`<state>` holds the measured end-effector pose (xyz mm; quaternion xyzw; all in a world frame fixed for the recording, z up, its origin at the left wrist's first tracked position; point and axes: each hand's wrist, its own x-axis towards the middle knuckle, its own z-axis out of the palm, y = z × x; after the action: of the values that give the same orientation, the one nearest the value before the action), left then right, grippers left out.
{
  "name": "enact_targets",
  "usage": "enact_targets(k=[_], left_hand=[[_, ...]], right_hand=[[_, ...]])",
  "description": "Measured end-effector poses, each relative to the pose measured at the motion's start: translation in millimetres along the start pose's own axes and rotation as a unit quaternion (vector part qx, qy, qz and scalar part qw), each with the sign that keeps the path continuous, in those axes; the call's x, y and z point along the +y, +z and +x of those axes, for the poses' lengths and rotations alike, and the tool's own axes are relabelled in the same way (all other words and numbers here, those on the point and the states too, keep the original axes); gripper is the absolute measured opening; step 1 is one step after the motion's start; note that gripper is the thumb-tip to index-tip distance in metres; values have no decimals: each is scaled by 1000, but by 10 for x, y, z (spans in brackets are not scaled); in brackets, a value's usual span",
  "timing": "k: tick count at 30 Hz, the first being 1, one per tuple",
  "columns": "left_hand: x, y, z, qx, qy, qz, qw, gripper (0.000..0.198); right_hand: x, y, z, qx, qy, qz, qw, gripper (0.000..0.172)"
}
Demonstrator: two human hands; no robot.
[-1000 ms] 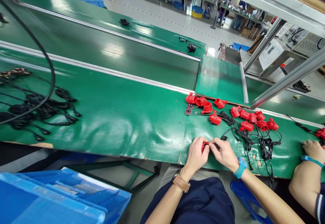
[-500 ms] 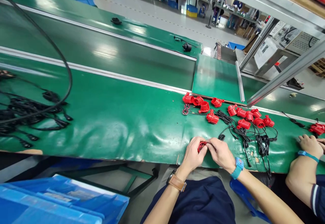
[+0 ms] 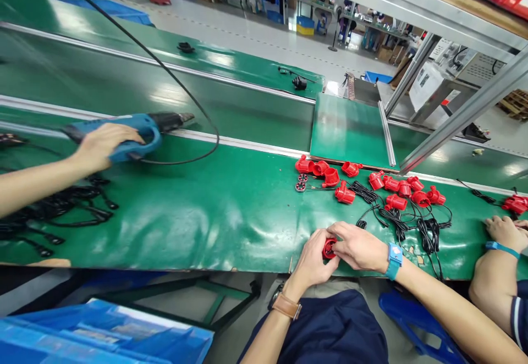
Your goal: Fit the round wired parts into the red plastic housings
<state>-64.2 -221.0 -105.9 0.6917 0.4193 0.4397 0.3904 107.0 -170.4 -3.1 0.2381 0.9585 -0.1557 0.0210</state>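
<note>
Both of my hands meet over one small red plastic part (image 3: pixel 329 248) at the near edge of the green table (image 3: pixel 206 204). My left hand (image 3: pixel 312 260) cups it from below with fingers curled. From above, my right hand (image 3: pixel 358 246) presses its fingers onto the same part. Just beyond lie several more red plastic parts (image 3: pixel 342 192) mixed with black cables (image 3: pixel 396 218), and a small dark round piece (image 3: pixel 301 182).
At the left, another person's hand (image 3: pixel 101 143) holds a blue power tool (image 3: pixel 136 133) with a black cord. A co-worker's hand (image 3: pixel 501 232) rests at the right edge. Black cables (image 3: pixel 61 210) pile at far left. A blue crate (image 3: pixel 103 334) sits below.
Another person's arm with a blue power tool has come in at the left. My hands have turned the red part and shifted slightly toward me. The view has moved a little.
</note>
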Motion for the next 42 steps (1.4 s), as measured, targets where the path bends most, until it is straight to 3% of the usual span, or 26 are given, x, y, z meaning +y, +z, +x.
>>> enact_targets(k=[5,9,13,18,21,23,25,28,29,31,33,36,39,42], left_hand=[[-24,20,-1,-4,6,-2,1000,30],[-47,30,-14,6,-3,-12,1000,30],[-51,30,-20,0,-4,-11,1000,25],[-125,72,-38,6,1,-1,1000,48],[-225,108,-74,33,0,14,999,64],[-278,117,-104,45,-15,18,999,65],[-274,97,-126,44,-48,14,998,66],[-96,-12,-125,19,-83,12,996,74],[5,-67,-108,9,-85,9,996,75],[226,-181,-37,-11,-77,-36,996,76],[407,-234,97,-8,-50,-114,992,82],[536,-7,387,-2,-24,-146,989,88],[620,624,637,-97,-79,-160,979,81],[812,1295,701,-220,-131,-306,917,91]], right_hand=[[-153,-20,201,-62,65,-76,993,17],[-310,42,312,-54,107,-159,980,12],[-313,66,238,-41,128,-163,977,13],[-211,139,164,-30,186,-13,982,14],[-229,206,165,18,236,50,970,12],[-269,223,138,46,250,62,965,10],[-310,214,80,85,257,114,956,24],[-348,155,-26,151,238,214,935,62],[-354,115,-63,170,223,238,930,63],[-354,-16,-154,216,195,280,915,48],[-323,-225,-292,284,198,350,870,32],[-127,-642,-614,425,234,455,746,34],[417,-1030,-1025,596,273,416,630,48],[1311,-1235,-1418,681,352,248,593,46]])
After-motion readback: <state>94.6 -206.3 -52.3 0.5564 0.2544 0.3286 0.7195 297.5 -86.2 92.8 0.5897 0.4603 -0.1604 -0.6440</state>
